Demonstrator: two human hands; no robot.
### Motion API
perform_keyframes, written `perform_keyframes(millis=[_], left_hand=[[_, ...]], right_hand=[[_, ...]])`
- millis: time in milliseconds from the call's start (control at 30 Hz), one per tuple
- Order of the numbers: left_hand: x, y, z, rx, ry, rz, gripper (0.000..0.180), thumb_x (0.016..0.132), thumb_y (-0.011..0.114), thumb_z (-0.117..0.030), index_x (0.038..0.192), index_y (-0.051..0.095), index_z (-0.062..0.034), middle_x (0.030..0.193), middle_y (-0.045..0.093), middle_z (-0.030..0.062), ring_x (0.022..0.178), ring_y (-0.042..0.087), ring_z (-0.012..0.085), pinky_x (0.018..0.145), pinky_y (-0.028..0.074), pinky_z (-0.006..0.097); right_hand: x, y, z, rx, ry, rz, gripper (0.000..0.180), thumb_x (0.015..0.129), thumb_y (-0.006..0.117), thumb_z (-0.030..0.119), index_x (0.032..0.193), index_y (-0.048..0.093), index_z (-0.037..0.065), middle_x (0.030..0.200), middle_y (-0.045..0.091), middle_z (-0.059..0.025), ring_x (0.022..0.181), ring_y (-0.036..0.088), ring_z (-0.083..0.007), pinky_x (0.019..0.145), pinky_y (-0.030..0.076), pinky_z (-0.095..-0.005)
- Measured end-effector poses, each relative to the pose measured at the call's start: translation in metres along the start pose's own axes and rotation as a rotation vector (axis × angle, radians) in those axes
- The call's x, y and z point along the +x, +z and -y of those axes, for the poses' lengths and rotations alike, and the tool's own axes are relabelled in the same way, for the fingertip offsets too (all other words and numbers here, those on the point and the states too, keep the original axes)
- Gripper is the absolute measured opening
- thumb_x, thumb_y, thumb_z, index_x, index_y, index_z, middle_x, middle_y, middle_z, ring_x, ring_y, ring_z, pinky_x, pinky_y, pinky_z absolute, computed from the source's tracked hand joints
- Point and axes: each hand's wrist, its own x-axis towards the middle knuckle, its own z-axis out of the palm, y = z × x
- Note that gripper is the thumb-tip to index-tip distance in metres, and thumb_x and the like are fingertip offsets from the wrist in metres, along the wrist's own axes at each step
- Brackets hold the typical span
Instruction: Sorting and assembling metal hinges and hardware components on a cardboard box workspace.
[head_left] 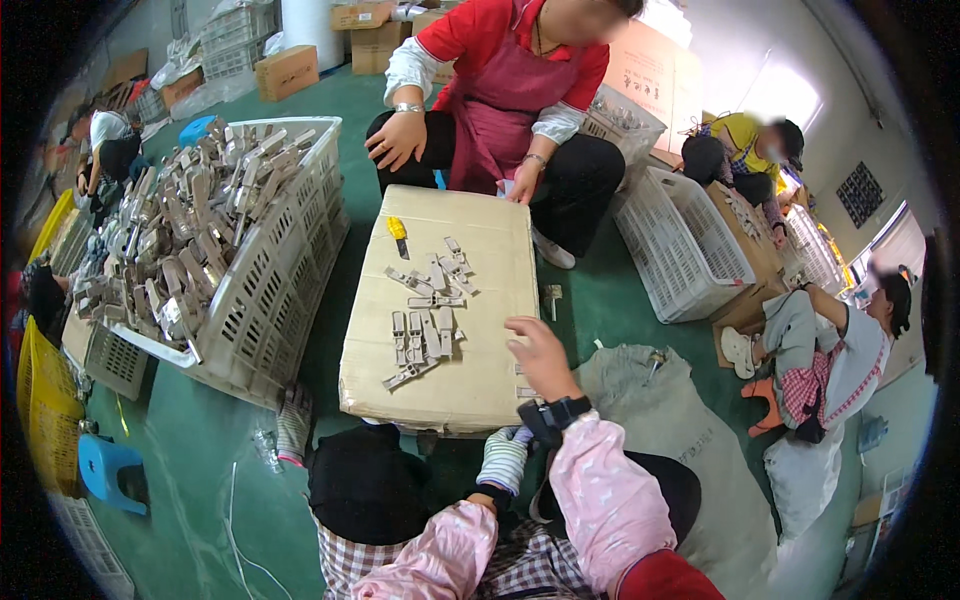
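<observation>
In the head view, the tan cardboard box (492, 290) has its near edge just before the person's knees, with a bare band of cardboard along its right side and narrower margins on its left and near sides. The right hand (541, 357) hangs over the box's right edge, fingers extended and loosely parted. The gloved left hand (503, 462) is low, just outside the box's near edge; I cannot tell whether its fingers are pressed together or pinching something. Green floor (572, 310) gives room on both sides of the box. On the box's middle lie the metal pieces (431, 335), probably about a dozen, though overlap makes the count uncertain, and at least two more sit at its right edge beside the right hand. One yellow-handled cutter (397, 237) lies near the box's far left corner. One heaped white crate (265, 325) stands left of the box, one white crate (655, 265) right of it, and one co-worker (500, 110) sits at its far edge.
</observation>
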Motion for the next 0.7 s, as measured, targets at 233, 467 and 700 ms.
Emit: perform_keyframes(millis=[233, 467, 700], left_hand=[[0.066, -0.014, 0.095, 0.163, 0.195, 0.078, 0.029, 0.085, 0.050, -0.016, 0.102, 0.060, 0.0049, 0.096, 0.064, 0.0191, 0.083, 0.061, 0.0265, 0.076, 0.045, 0.034], [0.055, 0.006, 0.080, 0.349, 0.235, 0.079, 0.026, 0.086, 0.047, -0.014, 0.102, 0.060, 0.0023, 0.094, 0.064, 0.0191, 0.082, 0.060, 0.0288, 0.076, 0.045, 0.034], [0.026, 0.002, 0.034, 0.244, 0.120, 0.058, 0.032, 0.086, 0.052, -0.019, 0.107, 0.058, 0.0057, 0.101, 0.063, 0.0199, 0.089, 0.060, 0.0280, 0.081, 0.044, 0.033]], right_hand=[[0.053, 0.062, 0.019, -0.236, -0.271, 0.256, 0.034, 0.077, 0.047, -0.001, 0.107, 0.059, 0.009, 0.121, 0.055, -0.0077, 0.107, 0.049, -0.0272, 0.094, 0.037, -0.0363], [0.059, 0.060, 0.002, -0.398, -0.331, 0.307, 0.025, 0.076, 0.054, 0.008, 0.100, 0.061, 0.013, 0.112, 0.058, -0.0025, 0.104, 0.050, -0.0231, 0.097, 0.033, -0.0376], [0.053, 0.051, 0.004, -0.509, -0.329, 0.373, 0.017, 0.078, 0.057, 0.014, 0.094, 0.059, 0.015, 0.105, 0.057, 0.0003, 0.105, 0.049, -0.0201, 0.102, 0.026, -0.0485]])
